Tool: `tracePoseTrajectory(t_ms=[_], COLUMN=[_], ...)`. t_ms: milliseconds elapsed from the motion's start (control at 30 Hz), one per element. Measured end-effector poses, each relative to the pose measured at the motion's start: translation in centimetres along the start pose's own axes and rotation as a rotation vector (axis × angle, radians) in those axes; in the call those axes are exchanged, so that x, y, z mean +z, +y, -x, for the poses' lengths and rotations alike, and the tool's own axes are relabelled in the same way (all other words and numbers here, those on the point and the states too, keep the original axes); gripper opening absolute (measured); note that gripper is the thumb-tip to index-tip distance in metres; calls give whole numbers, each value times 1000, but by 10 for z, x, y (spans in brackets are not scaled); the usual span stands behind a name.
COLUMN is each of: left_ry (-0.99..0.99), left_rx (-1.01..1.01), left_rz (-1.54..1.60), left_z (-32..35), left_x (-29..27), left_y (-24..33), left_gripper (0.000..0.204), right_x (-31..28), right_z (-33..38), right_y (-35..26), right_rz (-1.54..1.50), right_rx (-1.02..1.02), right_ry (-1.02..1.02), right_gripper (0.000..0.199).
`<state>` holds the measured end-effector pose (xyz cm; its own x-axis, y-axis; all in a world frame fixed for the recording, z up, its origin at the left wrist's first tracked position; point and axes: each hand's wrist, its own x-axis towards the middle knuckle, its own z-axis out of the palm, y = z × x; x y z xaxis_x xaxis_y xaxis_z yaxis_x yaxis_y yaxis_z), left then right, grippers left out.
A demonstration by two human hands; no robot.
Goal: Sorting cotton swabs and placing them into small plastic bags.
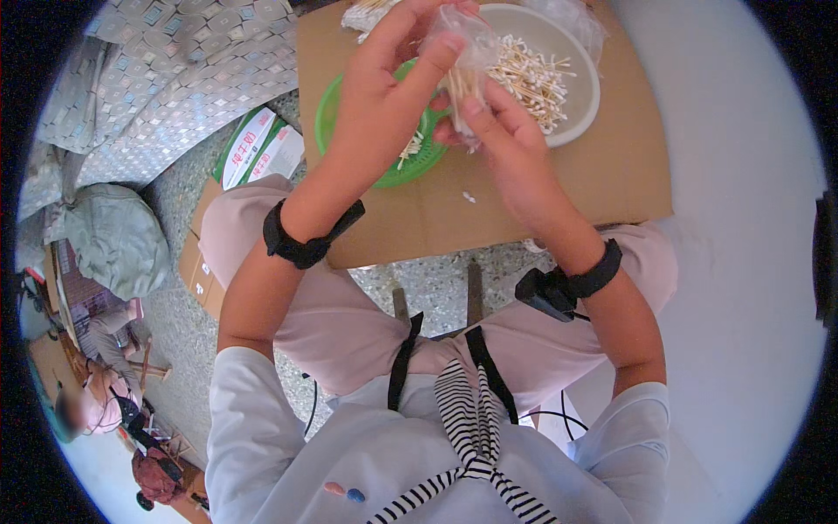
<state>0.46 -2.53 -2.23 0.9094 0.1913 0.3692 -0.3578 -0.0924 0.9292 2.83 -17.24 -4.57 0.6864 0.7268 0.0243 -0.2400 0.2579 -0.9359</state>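
Both my hands are raised over a cardboard tabletop, closed on one clear plastic bag with a bundle of cotton swabs inside. My left hand pinches the bag's upper part. Lower down, the fingers of my right hand grip the side of the bag around the swabs. Behind my right hand stands a white bowl with a heap of loose cotton swabs. Partly hidden by my left hand and wrist is a green plastic basket, with a few swabs in it.
More swabs in a clear bag lie at the far edge, and crumpled clear plastic is beyond the bowl. A small white bit rests on the cardboard. Boxes and a grey-green bag are to the left; a white wall stands right.
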Motion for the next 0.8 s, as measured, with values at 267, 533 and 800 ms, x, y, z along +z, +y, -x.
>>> tracePoseTrajectory(t_ms=[267,533,800], left_ry=[76,194,134], left_rx=[86,-152,-90], left_rz=[-152,38,75], left_z=[5,6,0], left_x=[9,3,-2], left_y=[-2,-1,-1], left_gripper=[24,18,16], right_x=[-9,-22,-19], right_z=[-4,-13,-11], right_y=[-1,-5,-11], right_rz=[229,596,-331], right_rx=[-191,-308,-20], right_ry=[176,231,131], right_gripper=[36,34,44])
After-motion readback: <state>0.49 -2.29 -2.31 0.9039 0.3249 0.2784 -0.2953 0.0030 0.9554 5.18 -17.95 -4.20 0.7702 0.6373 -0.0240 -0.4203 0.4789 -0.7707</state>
